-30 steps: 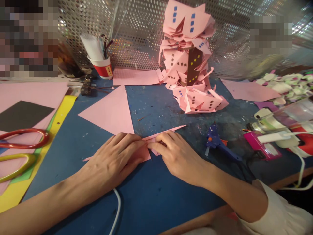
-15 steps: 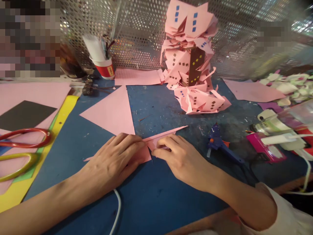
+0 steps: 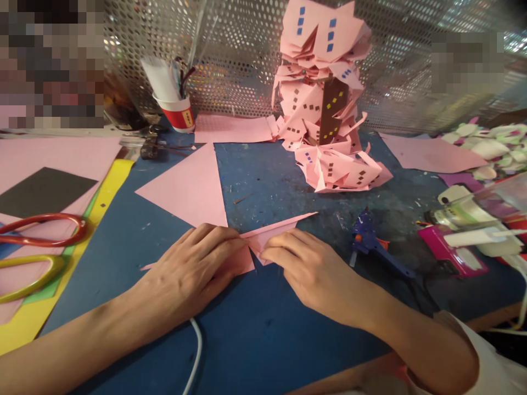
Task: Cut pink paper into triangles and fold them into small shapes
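Observation:
A small pink paper piece (image 3: 263, 238) with a long pointed tip lies on the blue mat (image 3: 255, 329) in front of me. My left hand (image 3: 193, 269) lies flat on its left part, palm down, pressing it to the mat. My right hand (image 3: 315, 269) touches its right part, fingertips curled onto a fold near the middle. The two hands almost meet at the fold. A larger pink paper triangle (image 3: 187, 186) lies flat just behind my left hand.
A tall pile of folded pink papers (image 3: 325, 99) stands at the back. A blue glue gun (image 3: 370, 244) lies to the right, pink and white tools (image 3: 457, 236) beyond it. Scissors (image 3: 37, 247) and coloured sheets lie left. A red cup (image 3: 175, 112) stands by the mesh wall.
My right hand has slid slightly right and toward me along the fold. The left hand has stayed pressed on the paper.

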Demonstrator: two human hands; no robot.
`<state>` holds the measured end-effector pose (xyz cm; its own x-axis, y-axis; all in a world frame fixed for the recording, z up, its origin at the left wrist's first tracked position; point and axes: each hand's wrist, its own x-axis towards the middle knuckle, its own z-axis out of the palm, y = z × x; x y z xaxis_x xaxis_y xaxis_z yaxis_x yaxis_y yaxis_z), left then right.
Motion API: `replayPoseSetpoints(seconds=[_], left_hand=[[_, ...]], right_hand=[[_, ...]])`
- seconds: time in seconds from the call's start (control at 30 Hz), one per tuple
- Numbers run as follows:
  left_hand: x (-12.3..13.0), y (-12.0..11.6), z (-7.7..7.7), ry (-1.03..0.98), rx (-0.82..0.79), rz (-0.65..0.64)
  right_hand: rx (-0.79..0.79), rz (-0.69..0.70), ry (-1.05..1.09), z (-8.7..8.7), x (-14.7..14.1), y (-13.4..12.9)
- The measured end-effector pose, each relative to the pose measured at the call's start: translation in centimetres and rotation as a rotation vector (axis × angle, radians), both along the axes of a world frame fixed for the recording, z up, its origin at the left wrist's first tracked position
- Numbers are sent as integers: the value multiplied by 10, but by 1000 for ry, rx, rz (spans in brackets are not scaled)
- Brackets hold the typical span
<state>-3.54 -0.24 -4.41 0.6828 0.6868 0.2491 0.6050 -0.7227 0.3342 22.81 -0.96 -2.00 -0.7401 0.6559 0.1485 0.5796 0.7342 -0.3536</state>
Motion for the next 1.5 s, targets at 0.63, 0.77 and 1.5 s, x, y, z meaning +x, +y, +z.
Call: replayPoseSetpoints(seconds=[0.63,0.77,1.5], left_hand=[[-4,2,-1,-14,34,-40],[-3,2,1,-30,44,-64],[-5,3,-2,-39,185,-85]], right_hand=[[166,-202,12,-13,4,12],[192,-225,-14,-11,4,12],[132,-212,14,-6,0,4]])
